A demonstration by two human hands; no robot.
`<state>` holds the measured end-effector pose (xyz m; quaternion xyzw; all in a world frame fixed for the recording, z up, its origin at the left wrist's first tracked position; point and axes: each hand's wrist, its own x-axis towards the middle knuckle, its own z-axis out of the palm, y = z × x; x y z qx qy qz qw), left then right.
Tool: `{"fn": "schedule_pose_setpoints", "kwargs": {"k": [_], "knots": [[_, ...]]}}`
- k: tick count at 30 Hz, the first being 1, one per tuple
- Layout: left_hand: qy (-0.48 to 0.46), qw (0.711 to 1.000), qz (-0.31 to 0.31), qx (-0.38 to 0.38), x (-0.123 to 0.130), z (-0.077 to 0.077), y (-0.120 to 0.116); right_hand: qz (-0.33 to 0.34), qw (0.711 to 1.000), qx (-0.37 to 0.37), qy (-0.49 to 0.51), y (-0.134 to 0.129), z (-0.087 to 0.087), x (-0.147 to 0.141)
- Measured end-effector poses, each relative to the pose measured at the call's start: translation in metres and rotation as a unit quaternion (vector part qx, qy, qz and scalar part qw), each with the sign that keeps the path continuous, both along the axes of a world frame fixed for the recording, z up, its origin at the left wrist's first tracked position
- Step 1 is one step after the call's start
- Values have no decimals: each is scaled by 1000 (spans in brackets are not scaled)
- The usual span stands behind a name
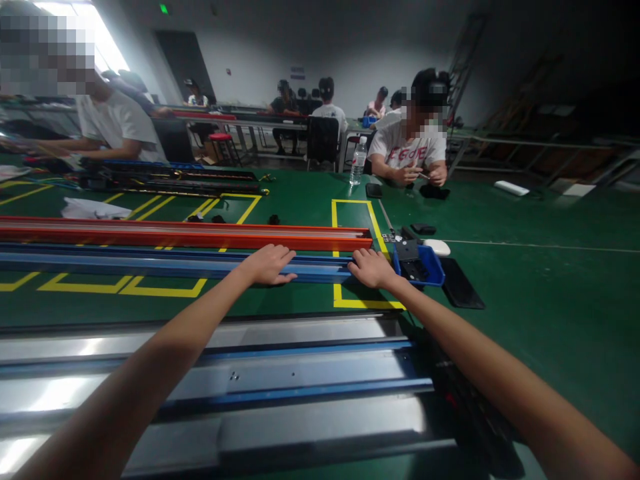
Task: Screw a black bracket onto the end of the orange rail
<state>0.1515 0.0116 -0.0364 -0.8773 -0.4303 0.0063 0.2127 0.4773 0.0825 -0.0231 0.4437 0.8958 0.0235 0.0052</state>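
Note:
A long blue rail point(175, 264) lies across the green table, beside a long orange rail point(200, 235) just beyond it. My left hand point(271, 265) is wrapped over the blue rail right of the picture's middle-left, fingers closed round it. Near the rail's right end, my right hand point(371, 268) grips it in the same way, thumb on the near side. Just right of my right hand sits a blue bin point(434, 265) with black parts in it.
Several metal panels with blue edges point(320, 363) lie nearest me, under my forearms. Beyond the rails are a water bottle point(358, 162), a white mouse-shaped object point(437, 247) and black rails with wires point(200, 185). People sit across the table and farther back.

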Motion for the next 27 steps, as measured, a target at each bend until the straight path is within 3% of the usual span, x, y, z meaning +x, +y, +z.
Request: {"fn": "schedule_pose_setpoints", "kwargs": {"k": [16, 27], "knots": [[-11, 1000, 9, -6, 0, 3, 7, 6, 998, 60, 27, 4, 0, -4], [-23, 1000, -7, 13, -3, 7, 8, 60, 992, 92, 68, 16, -8, -1]]}}
